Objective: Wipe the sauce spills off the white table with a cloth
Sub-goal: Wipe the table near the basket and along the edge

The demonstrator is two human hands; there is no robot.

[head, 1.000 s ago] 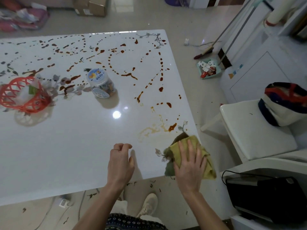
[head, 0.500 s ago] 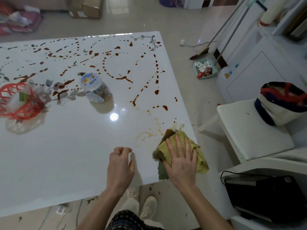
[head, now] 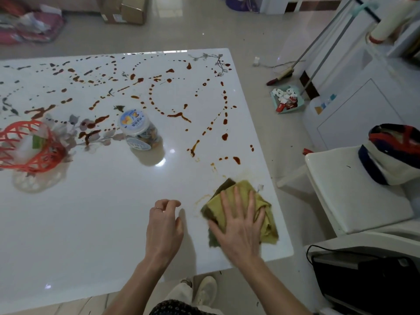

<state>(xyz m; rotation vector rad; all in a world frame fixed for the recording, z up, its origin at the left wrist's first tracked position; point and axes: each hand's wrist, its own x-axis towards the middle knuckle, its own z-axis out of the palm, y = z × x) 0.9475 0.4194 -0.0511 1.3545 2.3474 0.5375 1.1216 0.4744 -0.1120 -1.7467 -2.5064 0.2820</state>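
Observation:
A yellow-green cloth (head: pixel 264 206) lies flat near the front right corner of the white table (head: pixel 102 212). My right hand (head: pixel 238 223) presses on it with straight, spread fingers. My left hand (head: pixel 163 226) rests on the table just left of the cloth, fingers loosely curled, holding nothing. Brown sauce spills (head: pixel 179 115) run in dotted trails across the far half of the table. A faint smear (head: pixel 202 198) shows by the cloth's left edge.
A clear plastic jar (head: pixel 139 130) stands mid-table. A red basket (head: pixel 27 146) sits at the left edge. To the right are a white chair (head: pixel 350 192) with a bag (head: pixel 393 153), a dustpan (head: pixel 287 102) and a broom (head: pixel 281 76) on the floor.
My right hand has pushed the cloth away from the table's front edge, over the smeared sauce. The orange smear beyond the cloth has mostly gone. My left hand has stayed in place.

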